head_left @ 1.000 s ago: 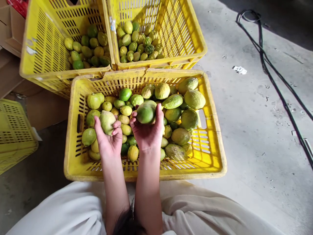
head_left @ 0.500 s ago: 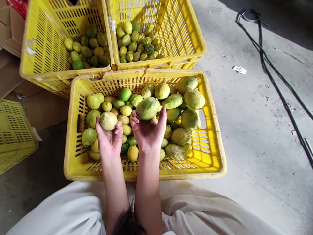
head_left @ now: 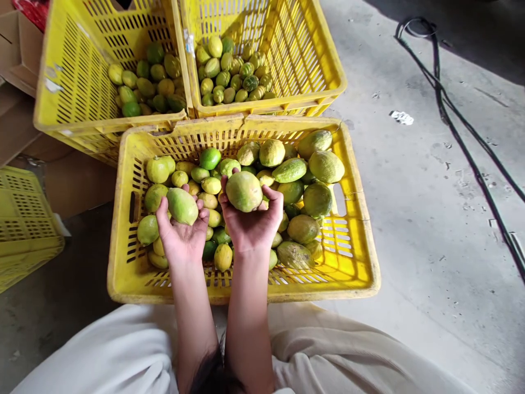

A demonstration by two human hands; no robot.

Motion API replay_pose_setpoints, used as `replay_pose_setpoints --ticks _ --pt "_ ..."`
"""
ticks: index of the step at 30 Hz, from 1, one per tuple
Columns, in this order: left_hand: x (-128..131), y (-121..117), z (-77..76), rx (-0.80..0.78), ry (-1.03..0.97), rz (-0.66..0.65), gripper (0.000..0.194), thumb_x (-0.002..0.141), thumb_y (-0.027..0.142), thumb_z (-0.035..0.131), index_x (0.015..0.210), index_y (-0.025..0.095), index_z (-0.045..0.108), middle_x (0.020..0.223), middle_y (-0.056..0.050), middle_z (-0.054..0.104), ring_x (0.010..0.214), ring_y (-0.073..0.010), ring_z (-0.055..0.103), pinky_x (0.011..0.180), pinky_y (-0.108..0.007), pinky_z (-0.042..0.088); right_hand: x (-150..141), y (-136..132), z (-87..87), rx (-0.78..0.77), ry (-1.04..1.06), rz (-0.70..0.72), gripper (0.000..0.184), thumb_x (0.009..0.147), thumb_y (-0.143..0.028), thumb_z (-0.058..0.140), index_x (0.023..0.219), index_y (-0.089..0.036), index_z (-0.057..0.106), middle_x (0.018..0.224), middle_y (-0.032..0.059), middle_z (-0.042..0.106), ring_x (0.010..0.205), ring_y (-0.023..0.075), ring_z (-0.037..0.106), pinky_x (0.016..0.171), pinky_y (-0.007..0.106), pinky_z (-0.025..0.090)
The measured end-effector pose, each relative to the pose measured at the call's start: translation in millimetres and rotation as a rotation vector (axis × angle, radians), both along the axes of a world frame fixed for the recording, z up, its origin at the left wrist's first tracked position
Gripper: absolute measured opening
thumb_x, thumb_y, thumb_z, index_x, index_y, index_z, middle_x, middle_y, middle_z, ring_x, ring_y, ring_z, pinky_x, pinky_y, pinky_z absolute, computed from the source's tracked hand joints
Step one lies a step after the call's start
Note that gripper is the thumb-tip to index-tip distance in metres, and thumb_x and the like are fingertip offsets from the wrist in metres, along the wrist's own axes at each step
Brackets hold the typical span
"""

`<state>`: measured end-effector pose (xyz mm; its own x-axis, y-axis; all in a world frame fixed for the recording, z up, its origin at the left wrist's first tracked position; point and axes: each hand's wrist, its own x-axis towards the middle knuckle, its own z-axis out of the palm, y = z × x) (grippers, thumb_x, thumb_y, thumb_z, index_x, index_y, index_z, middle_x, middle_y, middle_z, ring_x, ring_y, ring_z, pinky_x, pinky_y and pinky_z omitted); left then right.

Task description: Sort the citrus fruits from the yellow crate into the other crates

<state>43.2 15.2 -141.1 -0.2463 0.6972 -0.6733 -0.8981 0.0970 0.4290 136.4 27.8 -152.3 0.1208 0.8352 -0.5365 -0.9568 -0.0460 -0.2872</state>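
My left hand (head_left: 183, 235) is closed around a pale green lemon (head_left: 182, 206), thumb on one side and fingertips on the other. Another lemon (head_left: 244, 191), rounder and larger with brownish scars on its green-yellow skin, rests in the cupped fingers of my right hand (head_left: 251, 224). Both hands are palm up, side by side over a yellow plastic crate (head_left: 328, 284). Inside it, small yellow and green lemons (head_left: 211, 185) lie to the left and middle, and bigger rough ones (head_left: 302, 229) lie to the right. My forearms hide part of the crate's near side.
Two more yellow crates stand behind, the left one (head_left: 68, 82) and the right one (head_left: 303, 49), each partly filled with green-yellow fruit. Cardboard (head_left: 24, 54) and another crate (head_left: 24, 219) are at the left. A black cable (head_left: 459, 126) runs across the concrete floor at the right.
Both lemons have been turned in my hands and now show other sides. The right one has come slightly lower. The crates and the other fruit have stayed in place.
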Motion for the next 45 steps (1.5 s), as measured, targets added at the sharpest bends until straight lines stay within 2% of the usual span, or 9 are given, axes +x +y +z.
replay_pose_setpoints --ticks 7,10,13,17,24,28,33,38,45 --pt "3 0 1.7 0.011 0.033 -0.054 0.032 0.106 0.038 0.049 0.093 0.017 0.068 0.082 -0.005 0.065 0.069 -0.0134 0.063 0.053 -0.019 0.05 -4 0 -0.2 0.038 -0.079 0.01 0.031 0.076 -0.045 0.079 0.102 -0.033 0.066 0.103 -0.0022 0.075 0.098 0.0248 0.073 0.081 0.043 0.065" --pt "2 1 -0.7 -0.008 0.025 -0.039 0.026 0.109 0.032 0.048 0.1 0.02 0.069 0.087 -0.004 0.069 0.074 -0.0135 0.067 0.053 -0.018 0.051 -1 0 -0.9 0.111 -0.039 0.075 0.032 0.088 -0.056 0.063 0.105 -0.028 0.067 0.102 0.0021 0.075 0.087 0.0215 0.071 0.065 0.033 0.062" --pt "2 1 -2.1 0.019 0.014 -0.049 0.028 0.111 0.034 0.048 0.097 0.02 0.069 0.085 -0.004 0.068 0.074 -0.012 0.065 0.053 -0.016 0.051 5 -1 -1.0 0.131 -0.003 0.131 0.041 0.093 -0.063 0.053 0.095 -0.025 0.066 0.09 0.0025 0.072 0.059 0.0135 0.051 0.043 0.023 0.046" --pt "4 1 -1.7 0.032 0.052 -0.02 0.036 0.113 0.035 0.042 0.093 0.02 0.068 0.085 -0.004 0.067 0.072 -0.0103 0.06 0.052 -0.016 0.047 8 -2 3.2 0.103 -0.034 0.105 0.043 0.092 -0.066 0.053 0.091 -0.025 0.065 0.089 0.0016 0.07 0.053 0.0113 0.041 0.041 0.022 0.043" --pt "5 3 3.1 0.005 0.03 -0.071 0.046 0.11 0.05 0.039 0.094 0.018 0.068 0.083 -0.005 0.063 0.069 -0.0109 0.057 0.054 -0.018 0.05 5 0 4.3 0.049 -0.06 0.086 0.052 0.087 -0.076 0.054 0.091 -0.025 0.066 0.084 0.0022 0.069 0.056 0.0141 0.047 0.041 0.024 0.043" --pt "0 0 7.6 0.065 -0.079 -0.099 0.05 0.11 0.05 0.032 0.097 0.017 0.067 0.076 -0.002 0.056 0.063 -0.0089 0.054 0.053 -0.018 0.051 6 3 2.9 0.02 0.049 0.086 0.043 0.095 -0.062 0.05 0.097 -0.022 0.067 0.091 0.0042 0.072 0.058 0.0123 0.052 0.044 0.021 0.043" --pt "-5 -3 9.0 0.044 -0.025 -0.182 0.06 0.111 0.054 0.027 0.084 0.016 0.064 0.076 -0.002 0.057 0.043 -0.0011 0.028 0.034 -0.012 0.028 2 1 2.3 -0.028 0.072 -0.002 0.031 0.091 -0.045 0.05 0.103 -0.023 0.067 0.09 0.0039 0.072 0.08 0.0192 0.068 0.068 0.031 0.059" --pt "0 0 6.1 0.044 -0.019 -0.107 0.038 0.111 0.04 0.038 0.097 0.021 0.068 0.082 -0.005 0.063 0.057 -0.0078 0.05 0.036 -0.009 0.034 2 -2 5.8 0.013 0.039 0.021 0.025 0.086 -0.044 0.053 0.099 -0.025 0.064 0.101 0.0053 0.074 0.096 0.024 0.071 0.081 0.043 0.062" --pt "3 -1 2.8 0.121 0.031 -0.1 0.028 0.108 0.023 0.043 0.109 0.025 0.071 0.1 -0.005 0.07 0.074 -0.01 0.064 0.054 -0.012 0.051 1 3 0.0 -0.072 -0.078 0.075 0.024 0.084 -0.051 0.063 0.089 -0.027 0.066 0.091 -0.0004 0.073 0.082 0.0191 0.072 0.07 0.037 0.066"
